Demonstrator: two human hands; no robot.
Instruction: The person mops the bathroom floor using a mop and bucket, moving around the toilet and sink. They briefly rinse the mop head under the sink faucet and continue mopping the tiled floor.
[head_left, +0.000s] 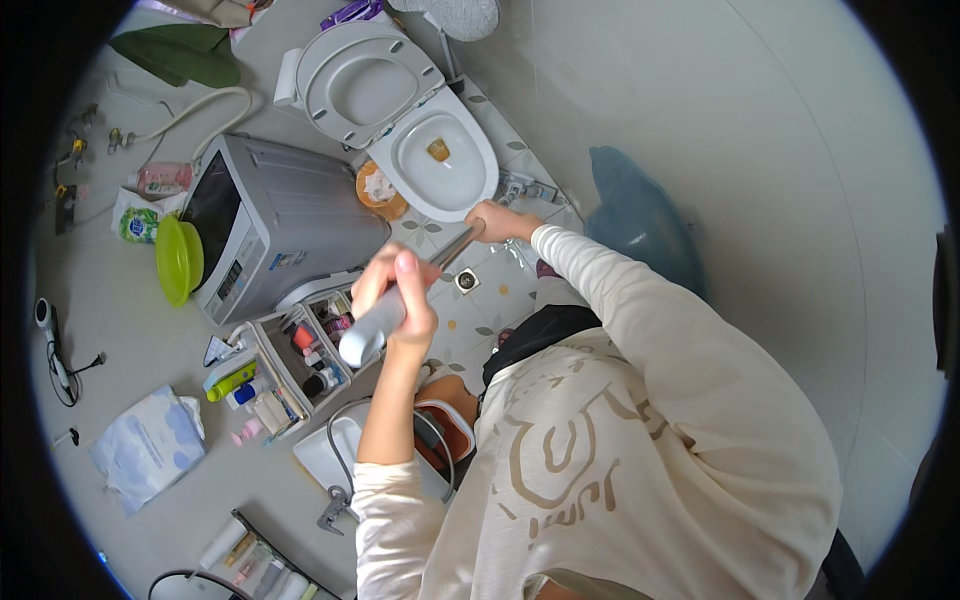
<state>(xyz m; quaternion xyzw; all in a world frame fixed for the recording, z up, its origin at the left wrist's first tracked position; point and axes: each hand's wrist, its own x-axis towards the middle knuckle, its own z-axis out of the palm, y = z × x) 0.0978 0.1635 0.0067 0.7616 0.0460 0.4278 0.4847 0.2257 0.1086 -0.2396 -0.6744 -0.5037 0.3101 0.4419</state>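
My left hand (396, 289) is closed around the grey grip of a long mop handle (375, 328), near its rounded upper end. Lower down the same metal pole, my right hand (501, 223) grips it in front of the toilet bowl. Beyond that hand, what looks like a flat mop head (531, 187) lies on the patterned tile floor (502, 289), between the toilet (450, 184) and the wall. My right hand partly hides the lower pole. The toilet lid is up, and a brownish patch shows in the bowl.
A square floor drain (466, 281) lies below the pole. An orange waste bin (379, 191) stands between the toilet and a grey washing machine (300, 202). A green basin (180, 261) leans by the machine. Drawers of toiletries (304, 352), a washbasin (349, 442) and a blue plastic tub (637, 225) are nearby.
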